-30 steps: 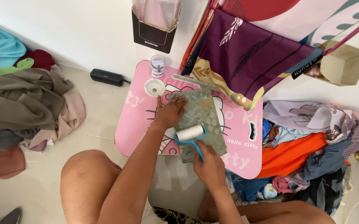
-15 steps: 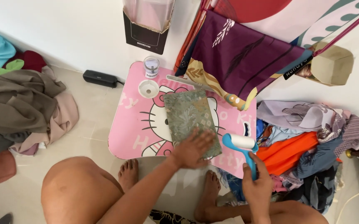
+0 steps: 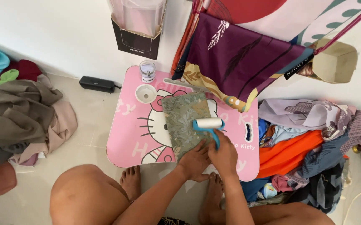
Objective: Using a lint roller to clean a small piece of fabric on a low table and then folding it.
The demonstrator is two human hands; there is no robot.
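While our right hand (image 3: 224, 156) grips blue handle of lint roller (image 3: 208, 125), fingers wrapped shut, white drum rests mid-frame on folded green patterned cloth (image 3: 184, 121). Our left hand (image 3: 195, 160) presses flat, fingers spread, on cloth's near end. Cloth lies on pink lap table (image 3: 134, 133), centre frame. We judge rolling partway: far half of cloth not yet covered. Clothes heaps (image 3: 305, 154) at right.
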